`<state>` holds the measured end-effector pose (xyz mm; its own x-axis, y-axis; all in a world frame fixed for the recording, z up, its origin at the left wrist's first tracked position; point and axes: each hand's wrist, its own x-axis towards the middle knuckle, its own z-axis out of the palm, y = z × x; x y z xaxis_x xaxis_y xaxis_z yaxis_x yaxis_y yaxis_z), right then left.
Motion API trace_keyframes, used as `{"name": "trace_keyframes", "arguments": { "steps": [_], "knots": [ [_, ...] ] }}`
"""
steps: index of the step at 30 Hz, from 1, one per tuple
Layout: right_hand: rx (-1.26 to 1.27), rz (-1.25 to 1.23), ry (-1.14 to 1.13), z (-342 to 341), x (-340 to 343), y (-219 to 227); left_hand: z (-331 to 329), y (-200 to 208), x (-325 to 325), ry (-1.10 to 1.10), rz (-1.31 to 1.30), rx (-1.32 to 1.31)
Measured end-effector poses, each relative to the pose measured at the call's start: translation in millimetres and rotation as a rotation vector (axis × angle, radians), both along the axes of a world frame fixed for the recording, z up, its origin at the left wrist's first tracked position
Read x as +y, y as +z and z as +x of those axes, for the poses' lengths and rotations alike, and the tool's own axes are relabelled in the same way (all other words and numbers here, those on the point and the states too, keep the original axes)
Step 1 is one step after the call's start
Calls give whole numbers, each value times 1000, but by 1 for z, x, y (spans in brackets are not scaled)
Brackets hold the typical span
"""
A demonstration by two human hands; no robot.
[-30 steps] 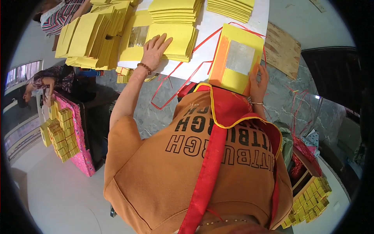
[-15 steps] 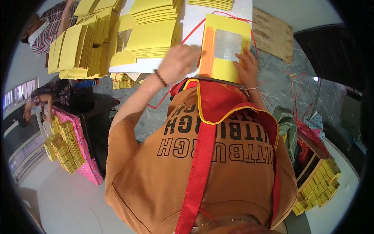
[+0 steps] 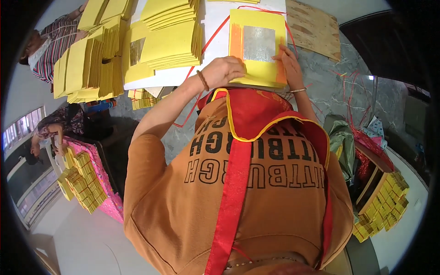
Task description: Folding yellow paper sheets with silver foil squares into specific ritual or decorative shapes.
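A yellow paper piece (image 3: 263,78) with a silver-grey rectangle in its middle and orange strips along its sides lies on the white tabletop in front of me. My left hand (image 3: 222,73) is closed, its bent fingertips on the piece's lower left corner; anything they pinch is hidden. My right hand (image 3: 289,68) has its fingers stretched out along the right edge, touching the paper. Red string (image 3: 215,42) runs over the table to the left of the piece.
Stacks of folded yellow paper (image 3: 172,43) stand left on the table, with more upright yellow bundles (image 3: 87,64) beyond. A wooden board (image 3: 314,30) lies to the right. Two other people are at the left, one by a pink-covered table (image 3: 103,183). Yellow bundles (image 3: 385,201) sit at lower right.
My left hand has come down and right onto the paper's lower left corner. The right hand remains at the right edge, where an orange strip now shows. The view has shifted slightly.
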<state>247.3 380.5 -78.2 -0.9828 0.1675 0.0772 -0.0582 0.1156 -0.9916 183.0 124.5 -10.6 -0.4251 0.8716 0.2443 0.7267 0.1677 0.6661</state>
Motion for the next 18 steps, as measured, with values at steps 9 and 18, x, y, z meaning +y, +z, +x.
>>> {"name": "trace_keyframes", "arguments": {
  "steps": [9, 18],
  "knots": [
    [-45, -55, 40, 1, 0, 15, -38, 7, 2, -9, -242, -721],
    [-69, -61, 4, 2, 0, 16, -47, 2, 6, -65, -278, -785]
  ]
}}
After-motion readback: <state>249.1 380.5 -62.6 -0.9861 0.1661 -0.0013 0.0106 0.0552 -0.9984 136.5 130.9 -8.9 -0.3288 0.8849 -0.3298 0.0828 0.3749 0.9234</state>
